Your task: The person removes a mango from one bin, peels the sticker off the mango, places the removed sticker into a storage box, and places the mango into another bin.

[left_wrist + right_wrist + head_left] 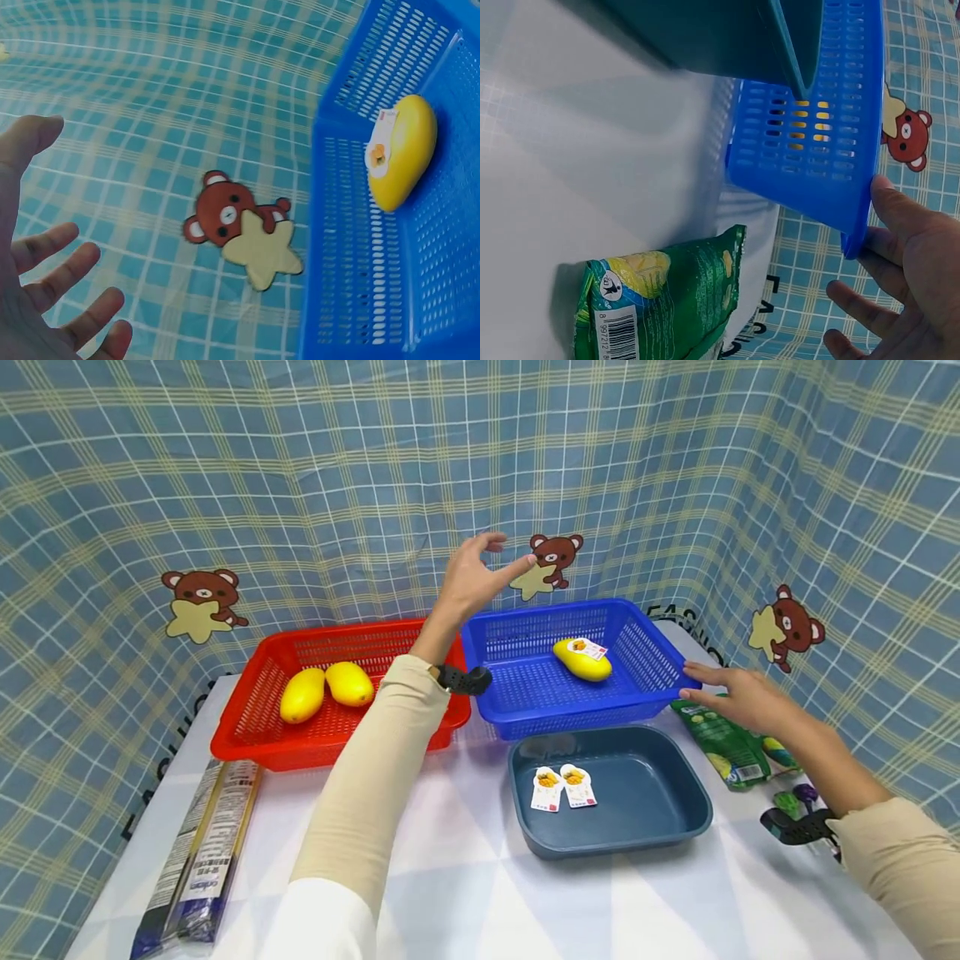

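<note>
Blue perforated plastic basket (562, 714): likely light, stiff. Right hand (750, 697) pinches 3 o'clock rim (877, 120), sensible hold; left hand's (476, 578) fingers apart.

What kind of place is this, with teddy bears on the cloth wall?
Maybe a little indoor booth around a table, though I can't be sure. The checked cloth rises around the table, where a red basket and blue basket hold yellow fruits.

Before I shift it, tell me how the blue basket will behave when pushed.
The blue basket probably slides rather than tips, being wide and shallow. Its perforated walls suggest little weight. The rounded yellow fruit inside may roll.
</note>
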A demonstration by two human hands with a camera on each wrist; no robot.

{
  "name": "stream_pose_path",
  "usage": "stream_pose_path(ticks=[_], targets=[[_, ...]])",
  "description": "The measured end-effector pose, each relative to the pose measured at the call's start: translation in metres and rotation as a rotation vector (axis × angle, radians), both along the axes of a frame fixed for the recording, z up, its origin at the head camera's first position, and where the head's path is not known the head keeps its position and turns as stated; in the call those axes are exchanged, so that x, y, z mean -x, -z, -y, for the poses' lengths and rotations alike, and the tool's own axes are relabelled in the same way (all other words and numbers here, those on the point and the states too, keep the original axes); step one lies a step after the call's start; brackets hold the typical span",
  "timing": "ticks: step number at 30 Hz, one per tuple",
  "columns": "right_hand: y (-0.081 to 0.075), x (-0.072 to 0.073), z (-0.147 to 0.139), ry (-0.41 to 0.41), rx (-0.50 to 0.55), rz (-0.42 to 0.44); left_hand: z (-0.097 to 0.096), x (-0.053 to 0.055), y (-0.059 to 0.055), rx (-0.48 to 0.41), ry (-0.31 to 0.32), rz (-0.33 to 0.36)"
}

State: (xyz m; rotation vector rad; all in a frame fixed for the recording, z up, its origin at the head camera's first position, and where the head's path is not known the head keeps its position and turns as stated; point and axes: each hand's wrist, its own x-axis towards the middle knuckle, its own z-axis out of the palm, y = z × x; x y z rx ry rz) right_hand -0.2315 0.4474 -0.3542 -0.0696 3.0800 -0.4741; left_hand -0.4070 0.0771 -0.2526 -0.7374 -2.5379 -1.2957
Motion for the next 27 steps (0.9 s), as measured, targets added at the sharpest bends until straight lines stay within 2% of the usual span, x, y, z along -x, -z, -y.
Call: stream_pose_path(ticks=[3, 8, 11, 13, 16, 18, 20, 22, 27], targets=[[0.002, -0.001, 0.000, -0.007, -0.008, -0.004, -0.016, 0.009, 0.003, 0.023, 0.013, 0.023], [0.002, -0.002, -0.001, -0.012, -0.024, -0.016, -0.036, 0.015, 0.019, 0.042, 0.007, 0.065], [0.001, -0.003, -0.002, -0.011, -0.027, -0.022, -0.047, 0.019, 0.027, 0.088, -0.012, 0.090], [0.000, -0.003, -0.003, -0.006, -0.024, -0.022, -0.054, 0.024, 0.030, 0.171, -0.033, 0.068], [0.001, -0.004, -0.003, 0.005, -0.019, -0.016, -0.064, 0.034, 0.030, 0.311, -0.067, -0.014], [0.001, -0.003, -0.001, 0.014, -0.012, -0.004, -0.068, 0.041, 0.030, 0.375, -0.085, -0.062], [0.002, -0.002, 0.002, 0.017, -0.003, 0.003, -0.071, 0.047, 0.032, 0.393, -0.093, -0.076], [0.002, -0.001, 0.004, 0.015, 0.007, 0.002, -0.075, 0.050, 0.035, 0.399, -0.089, -0.060], [0.000, 0.000, 0.005, -0.001, 0.011, -0.022, -0.090, 0.054, 0.048, 0.440, -0.064, -0.050]])
